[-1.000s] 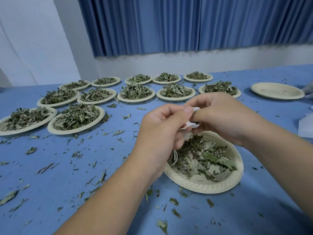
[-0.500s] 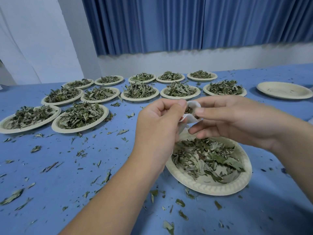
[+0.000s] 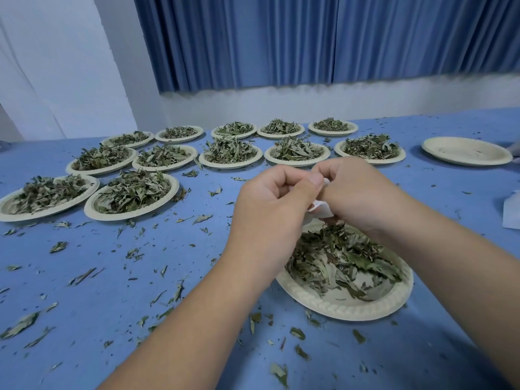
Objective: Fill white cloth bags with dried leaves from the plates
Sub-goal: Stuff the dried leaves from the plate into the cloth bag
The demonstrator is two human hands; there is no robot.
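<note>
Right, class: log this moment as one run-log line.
left hand: pinches bag | right hand: holds bag | bag: over plate far rim | plate: holds leaves

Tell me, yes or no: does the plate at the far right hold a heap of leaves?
No, the far-right plate shows only a few crumbs on its bare surface.

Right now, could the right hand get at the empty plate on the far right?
Probably yes: only tablecloth with leaf crumbs lies between the right hand and the empty plate. But it and the left hand both pinch the white cloth bag, so it must let go first.
</note>
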